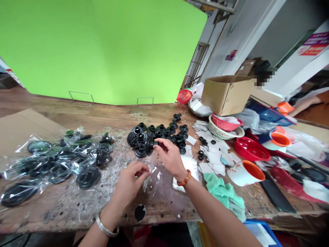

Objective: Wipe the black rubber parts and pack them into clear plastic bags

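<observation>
My left hand (128,185) is closed in a pinch on the edge of a transparent plastic bag (156,175), low over the worktable. To its right, the fingers of my right hand (170,158) grip a black flanged rubber part (149,146) at the near edge of a cluster of similar parts. More of these black parts (151,130) stand close together just beyond my fingers. A stack of flat transparent bags (189,168) lies partly behind my right wrist.
Bagged black parts and rings (51,164) are heaped at the left. On the right are white paper cards (214,156), a green cloth (223,190), a white cup with orange inside (241,173), baskets (218,131) and a cardboard box (223,96). A green board (102,51) stands behind.
</observation>
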Demonstrator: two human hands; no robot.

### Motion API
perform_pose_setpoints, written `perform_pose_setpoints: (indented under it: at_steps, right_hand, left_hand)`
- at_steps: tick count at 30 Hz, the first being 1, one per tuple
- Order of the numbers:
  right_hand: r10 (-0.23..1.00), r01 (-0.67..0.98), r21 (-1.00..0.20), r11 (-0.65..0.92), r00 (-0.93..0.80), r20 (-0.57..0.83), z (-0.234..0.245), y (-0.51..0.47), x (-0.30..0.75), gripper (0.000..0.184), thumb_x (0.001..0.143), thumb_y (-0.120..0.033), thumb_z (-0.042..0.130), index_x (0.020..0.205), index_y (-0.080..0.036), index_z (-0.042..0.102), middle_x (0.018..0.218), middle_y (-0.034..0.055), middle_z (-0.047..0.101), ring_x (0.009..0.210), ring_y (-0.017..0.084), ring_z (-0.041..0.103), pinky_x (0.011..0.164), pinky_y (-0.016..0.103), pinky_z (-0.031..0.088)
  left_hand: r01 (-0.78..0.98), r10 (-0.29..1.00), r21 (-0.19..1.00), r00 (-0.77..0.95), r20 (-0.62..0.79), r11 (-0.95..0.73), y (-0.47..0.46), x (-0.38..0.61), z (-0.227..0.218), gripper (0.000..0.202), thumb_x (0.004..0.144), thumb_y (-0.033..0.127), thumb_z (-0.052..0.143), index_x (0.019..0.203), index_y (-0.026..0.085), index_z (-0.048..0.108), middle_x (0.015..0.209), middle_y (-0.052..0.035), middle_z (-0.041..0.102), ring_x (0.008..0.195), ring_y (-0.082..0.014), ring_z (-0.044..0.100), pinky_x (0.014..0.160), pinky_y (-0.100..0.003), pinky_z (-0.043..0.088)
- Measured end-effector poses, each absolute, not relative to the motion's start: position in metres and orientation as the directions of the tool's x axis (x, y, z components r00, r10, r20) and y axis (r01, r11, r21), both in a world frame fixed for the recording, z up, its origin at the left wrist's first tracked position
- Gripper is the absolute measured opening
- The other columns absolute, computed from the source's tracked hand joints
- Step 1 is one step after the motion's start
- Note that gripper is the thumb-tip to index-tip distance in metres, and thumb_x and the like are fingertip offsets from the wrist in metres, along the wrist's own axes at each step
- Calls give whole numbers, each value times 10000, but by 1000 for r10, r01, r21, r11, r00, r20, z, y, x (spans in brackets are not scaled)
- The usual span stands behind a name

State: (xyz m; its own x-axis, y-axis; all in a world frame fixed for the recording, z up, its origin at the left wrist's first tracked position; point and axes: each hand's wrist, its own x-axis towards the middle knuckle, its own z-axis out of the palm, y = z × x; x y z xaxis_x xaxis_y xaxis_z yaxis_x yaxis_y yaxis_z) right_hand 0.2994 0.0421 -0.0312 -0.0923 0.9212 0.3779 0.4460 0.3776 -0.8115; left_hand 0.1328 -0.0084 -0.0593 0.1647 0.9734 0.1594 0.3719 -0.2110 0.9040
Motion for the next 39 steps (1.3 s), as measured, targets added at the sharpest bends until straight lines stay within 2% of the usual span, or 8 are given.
perform_pose_setpoints:
  at_steps: [7,10,13,19,22,25,30,39]
  right_hand:
    - [965,512,-818,262,-157,211,-23,19,313,161,833,-234,593,937,-205,713,818,26,609,695,130,530,666,260,417]
    - [966,560,-792,242,-215,143,-28,13,319,145,809,-217,626,902,-214,738,746,12,578,683,130,510,659,261,393]
    - [964,531,-818,222,-243,103,-33,7,318,141,827,-220,610,869,-210,745,751,19,608,738,144,534,684,263,396]
    - [972,433,-878,202,-200,125,-44,-4,312,287,914,-296,480,793,-195,720,760,22,650,771,152,559,717,266,411]
    - [979,290,-951,111,-194,55,-46,-9,317,205,871,-323,539,896,-178,682,796,13,654,734,140,563,687,253,435]
    - [980,223,-975,17,-197,-28,-50,-9,323,118,774,-271,639,810,-161,661,721,-5,621,651,116,526,613,229,424]
    - [969,74,-984,-160,-180,-171,-61,-5,324,200,777,-357,620,727,-167,580,545,-65,452,456,70,360,433,200,287]
    - [948,373,-884,282,-248,198,-60,-16,313,304,933,-321,425,660,-188,448,700,-17,459,696,121,446,661,239,358]
  left_hand:
    - [226,964,940,-12,265,-256,-11,148,-58,76,753,292,667,720,241,712,758,-24,593,755,-185,541,716,-281,434]
    - [145,985,977,-48,167,-159,-9,149,-66,107,679,332,721,693,227,712,900,-48,571,921,-221,540,767,-297,460]
    - [-10,991,1000,131,-4,6,-11,154,-69,143,672,325,732,676,193,678,1065,-68,583,1047,-248,526,812,-307,456]
    - [-317,939,898,254,-231,306,-19,165,-68,227,687,324,749,710,167,587,864,-16,640,763,-153,574,676,-250,457]
    - [-422,947,849,183,-265,319,-17,162,-70,268,654,326,778,725,168,573,869,3,645,740,-131,576,679,-238,460]
    - [-488,944,809,145,-295,328,-15,158,-71,298,640,326,791,759,178,561,774,32,623,663,-110,569,653,-232,460]
    - [-500,957,816,165,-240,291,-17,159,-74,275,681,305,768,776,177,545,879,17,623,713,-108,579,654,-215,462]
    - [-460,972,862,187,-142,214,-20,157,-82,198,815,347,644,830,201,511,1013,2,615,819,-123,585,726,-226,473]
